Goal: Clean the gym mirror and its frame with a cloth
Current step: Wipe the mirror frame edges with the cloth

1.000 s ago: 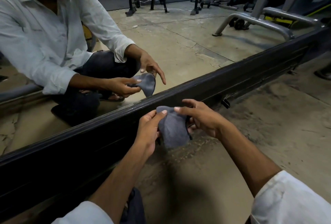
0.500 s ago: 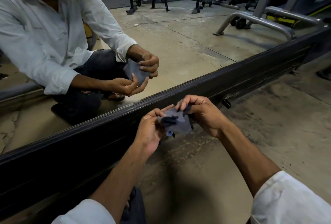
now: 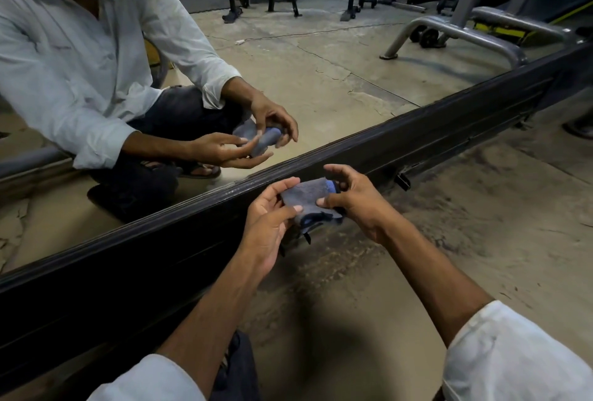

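Observation:
A small grey cloth (image 3: 306,199) with a blue edge is folded between both hands, just in front of the mirror's dark bottom frame (image 3: 417,140). My left hand (image 3: 268,217) pinches its left side with thumb and fingers. My right hand (image 3: 356,197) grips its right side, thumb on top, fingers spread above. The mirror glass (image 3: 321,73) runs diagonally across the view and reflects me crouching with the cloth. The cloth is off the frame and off the glass.
A dusty concrete floor (image 3: 465,224) stretches to the right of the frame. A small black bracket (image 3: 402,180) sticks out from the frame's base. The mirror reflects a bench and grey machine tubing. A dark shoe (image 3: 579,129) sits at the far right.
The cloth hung open from both hands, was then bunched up, and now lies folded flat between them. Both hands stayed in front of the frame.

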Action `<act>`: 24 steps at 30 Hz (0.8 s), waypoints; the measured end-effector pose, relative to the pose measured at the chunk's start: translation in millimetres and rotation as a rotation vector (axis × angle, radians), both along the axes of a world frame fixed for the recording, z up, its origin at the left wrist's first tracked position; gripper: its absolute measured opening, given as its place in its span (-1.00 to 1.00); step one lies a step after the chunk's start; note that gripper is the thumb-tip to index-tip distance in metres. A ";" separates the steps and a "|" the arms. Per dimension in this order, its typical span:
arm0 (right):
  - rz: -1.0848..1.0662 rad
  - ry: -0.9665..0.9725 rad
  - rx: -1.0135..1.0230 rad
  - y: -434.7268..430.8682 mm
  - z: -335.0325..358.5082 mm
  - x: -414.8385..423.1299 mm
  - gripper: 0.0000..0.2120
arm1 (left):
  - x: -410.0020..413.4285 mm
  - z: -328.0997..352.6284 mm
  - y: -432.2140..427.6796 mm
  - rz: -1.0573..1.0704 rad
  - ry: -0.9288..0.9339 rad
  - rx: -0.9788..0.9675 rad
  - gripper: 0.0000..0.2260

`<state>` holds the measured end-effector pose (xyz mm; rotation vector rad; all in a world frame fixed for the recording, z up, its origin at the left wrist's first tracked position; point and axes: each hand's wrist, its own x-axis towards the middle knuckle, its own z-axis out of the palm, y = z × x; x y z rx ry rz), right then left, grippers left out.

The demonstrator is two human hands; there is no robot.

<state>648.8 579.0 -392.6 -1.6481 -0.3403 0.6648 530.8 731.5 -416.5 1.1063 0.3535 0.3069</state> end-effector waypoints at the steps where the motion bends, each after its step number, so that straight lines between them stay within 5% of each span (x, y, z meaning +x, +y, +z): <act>1: -0.048 -0.013 0.013 1.1 0.1 -0.2 -0.35 | 0.1 0.0 -0.1 -0.014 -0.006 -0.018 -0.48; 6: -0.252 -0.127 0.060 6.0 -6.7 -0.5 -0.62 | 2.2 -4.7 -5.8 -0.175 0.044 0.046 -0.15; 16: -0.030 0.368 0.350 0.0 -18.5 1.0 -0.50 | 10.0 -15.7 2.0 -0.130 0.081 0.234 -0.15; 21: -0.041 0.285 0.239 0.5 -17.2 5.1 -0.57 | 16.7 -16.9 -0.2 -0.074 0.164 0.763 -0.28; 24: -0.220 0.007 0.056 2.8 -13.7 9.9 -0.66 | 23.3 -12.2 7.8 0.021 0.083 1.191 -0.42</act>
